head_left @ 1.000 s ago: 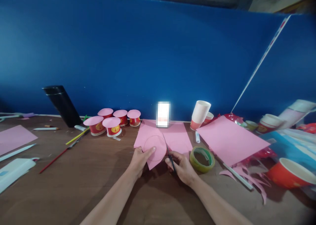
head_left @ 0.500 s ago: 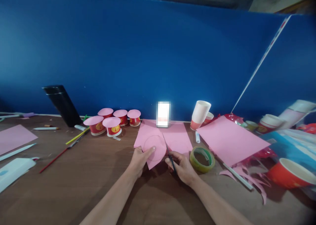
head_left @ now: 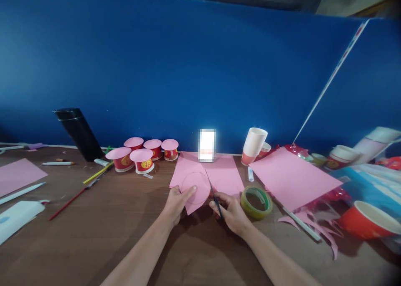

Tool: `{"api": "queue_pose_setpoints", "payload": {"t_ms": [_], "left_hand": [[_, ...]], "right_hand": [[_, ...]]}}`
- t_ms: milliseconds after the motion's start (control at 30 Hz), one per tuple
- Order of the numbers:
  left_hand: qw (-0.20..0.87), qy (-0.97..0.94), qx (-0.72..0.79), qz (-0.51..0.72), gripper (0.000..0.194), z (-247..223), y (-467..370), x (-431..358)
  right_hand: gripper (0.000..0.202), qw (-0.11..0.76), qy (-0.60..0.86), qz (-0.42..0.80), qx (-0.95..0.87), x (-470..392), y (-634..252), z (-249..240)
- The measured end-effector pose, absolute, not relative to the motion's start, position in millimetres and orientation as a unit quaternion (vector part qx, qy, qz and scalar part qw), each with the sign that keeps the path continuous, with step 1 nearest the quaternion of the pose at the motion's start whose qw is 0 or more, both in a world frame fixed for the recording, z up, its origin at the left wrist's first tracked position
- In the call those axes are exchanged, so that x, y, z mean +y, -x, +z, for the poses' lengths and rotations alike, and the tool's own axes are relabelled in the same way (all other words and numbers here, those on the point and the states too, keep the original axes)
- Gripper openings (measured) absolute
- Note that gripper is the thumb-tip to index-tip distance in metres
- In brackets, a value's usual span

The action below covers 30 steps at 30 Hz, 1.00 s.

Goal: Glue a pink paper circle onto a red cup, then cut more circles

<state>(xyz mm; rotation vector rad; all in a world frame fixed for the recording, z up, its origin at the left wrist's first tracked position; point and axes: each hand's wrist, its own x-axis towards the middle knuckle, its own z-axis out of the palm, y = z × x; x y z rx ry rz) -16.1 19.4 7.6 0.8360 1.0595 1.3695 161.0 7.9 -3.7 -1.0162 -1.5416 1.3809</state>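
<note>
My left hand (head_left: 179,202) pinches the lower left of a pink paper piece (head_left: 199,188) with a circle drawn on it, the thumb lying over the drawn line. My right hand (head_left: 231,210) is closed around dark-handled scissors (head_left: 216,199), whose blades point up and away along the right edge of that piece. Beneath and behind it lies a larger pink sheet (head_left: 225,171). A roll of tape (head_left: 256,203) sits just right of my right hand. How far apart the blades are, I cannot tell.
Several red cups with pink paper discs (head_left: 142,155) stand at the back left, near a black bottle (head_left: 78,133). Stacked paper cups (head_left: 254,146), another pink sheet (head_left: 294,177), paper scraps (head_left: 319,229) and an orange-red cup (head_left: 369,221) occupy the right. A blurred bright rectangle (head_left: 207,145) stands at centre back.
The pink piece and the scissors have shifted very slightly to the left. Both hands keep their holds, and the surroundings look the same.
</note>
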Motion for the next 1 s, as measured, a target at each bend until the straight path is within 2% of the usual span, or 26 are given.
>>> {"api": "queue_pose_setpoints", "payload": {"t_ms": [1000], "left_hand": [[0.572, -0.364, 0.454, 0.578, 0.039, 7.6, 19.8, 21.6]], "right_hand": [[0.029, 0.388, 0.416, 0.527, -0.632, 7.9, -162.3, 2.3]]}}
